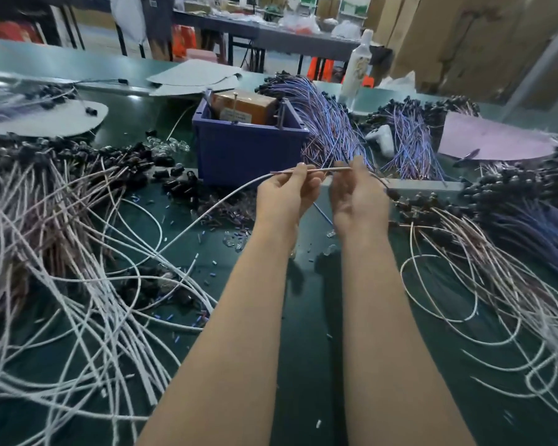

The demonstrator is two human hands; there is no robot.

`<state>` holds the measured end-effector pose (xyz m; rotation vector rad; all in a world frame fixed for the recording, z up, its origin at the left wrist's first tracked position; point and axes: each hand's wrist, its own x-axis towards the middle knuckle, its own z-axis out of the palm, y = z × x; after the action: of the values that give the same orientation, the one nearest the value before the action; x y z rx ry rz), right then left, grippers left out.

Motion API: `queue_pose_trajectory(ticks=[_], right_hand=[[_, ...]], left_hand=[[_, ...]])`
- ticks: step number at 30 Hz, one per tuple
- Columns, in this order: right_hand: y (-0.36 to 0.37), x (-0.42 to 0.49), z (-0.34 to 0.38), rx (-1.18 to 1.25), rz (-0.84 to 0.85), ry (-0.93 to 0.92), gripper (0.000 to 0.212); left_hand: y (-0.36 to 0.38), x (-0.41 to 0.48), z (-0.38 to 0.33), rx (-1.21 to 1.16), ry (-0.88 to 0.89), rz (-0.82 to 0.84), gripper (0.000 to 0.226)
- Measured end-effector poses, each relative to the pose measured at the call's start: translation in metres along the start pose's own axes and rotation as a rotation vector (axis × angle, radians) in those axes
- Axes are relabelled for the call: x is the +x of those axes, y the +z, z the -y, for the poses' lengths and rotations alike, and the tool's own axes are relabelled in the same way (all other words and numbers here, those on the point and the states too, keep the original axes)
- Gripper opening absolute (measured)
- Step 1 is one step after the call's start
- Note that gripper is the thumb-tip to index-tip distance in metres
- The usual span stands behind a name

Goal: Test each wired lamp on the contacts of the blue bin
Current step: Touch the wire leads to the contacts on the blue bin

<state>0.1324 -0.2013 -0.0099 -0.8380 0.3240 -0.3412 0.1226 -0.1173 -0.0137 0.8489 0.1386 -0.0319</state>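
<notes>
The blue bin (pixel 239 146) stands mid-table with a brown block (pixel 245 107) inside and thin metal contacts sticking up at its rim. Just in front of it my left hand (pixel 285 194) and my right hand (pixel 356 194) pinch one wired lamp's lead (pixel 326 169) stretched level between them. Its white wire (pixel 207 214) trails down to the left from my left hand. A dark lamp socket (pixel 392 192) hangs from the lead just right of my right hand. The lead's bare ends point left, below the bin's rim.
Piles of white-wired lamps (pixel 62 252) lie left and right (pixel 496 268). Bundles of blue-wired lamps (pixel 329 123) lean behind the bin. Loose sockets and wire scraps litter the green table (pixel 303 317). A white bottle (pixel 356 69) stands at the back right.
</notes>
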Motion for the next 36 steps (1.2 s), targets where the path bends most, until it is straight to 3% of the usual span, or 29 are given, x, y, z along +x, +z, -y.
queue_pose_trajectory(ticks=[2, 4, 16, 24, 31, 36], right_hand=[[0.004, 0.001, -0.014, -0.328, 0.125, -0.028, 0.019], [0.006, 0.002, -0.022, -0.448, 0.161, -0.059, 0.022], [0.028, 0.001, -0.020, -0.247, 0.136, -0.121, 0.022], [0.026, -0.003, -0.032, -0.382, 0.331, 0.043, 0.018], [0.024, 0.000, -0.030, -0.342, 0.252, 0.041, 0.021], [0.026, -0.003, -0.029, -0.344, 0.314, 0.076, 0.020]], left_hand=[[-0.007, 0.002, 0.000, 0.026, -0.013, -0.012, 0.018], [-0.014, 0.006, -0.004, 0.073, -0.004, -0.060, 0.019], [-0.031, 0.011, -0.031, 0.326, 0.210, -0.172, 0.023], [-0.032, 0.011, -0.023, 0.264, 0.146, -0.168, 0.027], [-0.034, 0.012, -0.023, 0.323, 0.110, -0.135, 0.020], [-0.033, 0.010, -0.025, 0.336, 0.120, -0.101, 0.014]])
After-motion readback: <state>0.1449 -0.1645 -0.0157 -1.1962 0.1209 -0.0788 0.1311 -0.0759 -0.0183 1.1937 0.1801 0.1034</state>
